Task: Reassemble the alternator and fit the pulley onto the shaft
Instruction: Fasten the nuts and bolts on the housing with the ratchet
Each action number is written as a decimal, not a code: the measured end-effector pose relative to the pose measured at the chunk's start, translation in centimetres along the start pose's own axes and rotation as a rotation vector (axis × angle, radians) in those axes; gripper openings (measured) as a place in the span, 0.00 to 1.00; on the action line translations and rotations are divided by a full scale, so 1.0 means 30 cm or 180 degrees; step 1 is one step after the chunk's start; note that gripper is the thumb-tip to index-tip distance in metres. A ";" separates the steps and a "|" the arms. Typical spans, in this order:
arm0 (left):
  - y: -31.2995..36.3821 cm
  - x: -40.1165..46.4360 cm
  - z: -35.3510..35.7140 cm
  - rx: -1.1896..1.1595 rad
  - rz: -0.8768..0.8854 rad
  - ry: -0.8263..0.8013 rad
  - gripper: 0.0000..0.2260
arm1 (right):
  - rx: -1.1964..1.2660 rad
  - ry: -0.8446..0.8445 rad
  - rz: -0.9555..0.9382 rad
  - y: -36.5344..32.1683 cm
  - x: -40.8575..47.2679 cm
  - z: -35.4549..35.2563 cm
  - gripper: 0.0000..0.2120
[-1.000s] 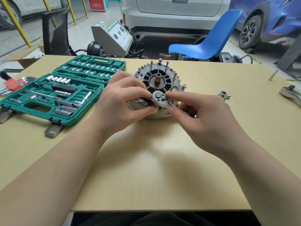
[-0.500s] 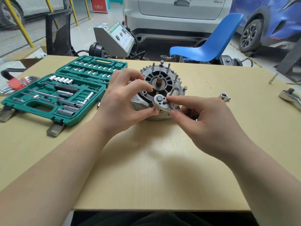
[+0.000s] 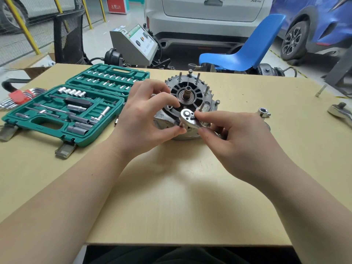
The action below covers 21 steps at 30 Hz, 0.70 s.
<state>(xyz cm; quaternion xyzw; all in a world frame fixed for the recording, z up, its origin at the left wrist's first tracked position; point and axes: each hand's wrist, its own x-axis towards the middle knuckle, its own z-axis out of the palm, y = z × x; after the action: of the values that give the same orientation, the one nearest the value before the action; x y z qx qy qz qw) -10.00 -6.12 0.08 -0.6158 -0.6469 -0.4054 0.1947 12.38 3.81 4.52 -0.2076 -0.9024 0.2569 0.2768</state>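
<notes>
The grey alternator [image 3: 192, 96] stands on the table with its bare shaft [image 3: 187, 91] pointing up and several studs around the rim. A small silver ratchet [image 3: 187, 119] lies over its near edge. My right hand [image 3: 234, 141] grips the ratchet, with the index fingertip on the small lever on its head. My left hand [image 3: 144, 119] curls round the alternator's left side, thumb against the ratchet head from below. The ratchet's handle is hidden in my right palm. I cannot see the pulley.
An open green socket case [image 3: 62, 111] lies at the left, with red-held hex keys [image 3: 19, 97] beyond it. A loose nut [image 3: 263, 112] lies right of the alternator, a larger ratchet [image 3: 341, 113] at the right edge. A small bit [image 3: 115, 121] lies beside the case.
The view has tilted a little. My left index finger has lifted off the ratchet head, and my right fingertip has stayed at its lever. The alternator has not moved.
</notes>
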 end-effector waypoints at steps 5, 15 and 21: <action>0.006 0.000 -0.001 0.0017 -0.0009 -0.0020 0.19 | 0.0127 0.0154 0.0012 -0.015 -0.032 0.027 0.12; 0.008 0.000 0.000 0.0053 -0.0002 -0.0002 0.17 | 0.0480 -0.0053 0.0376 -0.056 -0.049 0.077 0.09; 0.007 0.000 0.000 0.0077 0.0006 -0.0021 0.17 | 0.1248 -0.0188 0.0872 -0.066 -0.054 0.062 0.09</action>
<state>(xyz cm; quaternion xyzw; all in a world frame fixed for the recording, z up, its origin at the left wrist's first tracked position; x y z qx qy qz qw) -9.80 -6.15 0.13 -0.6154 -0.6518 -0.3953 0.2004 12.03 0.76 3.71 -0.2627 -0.8064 0.4683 0.2479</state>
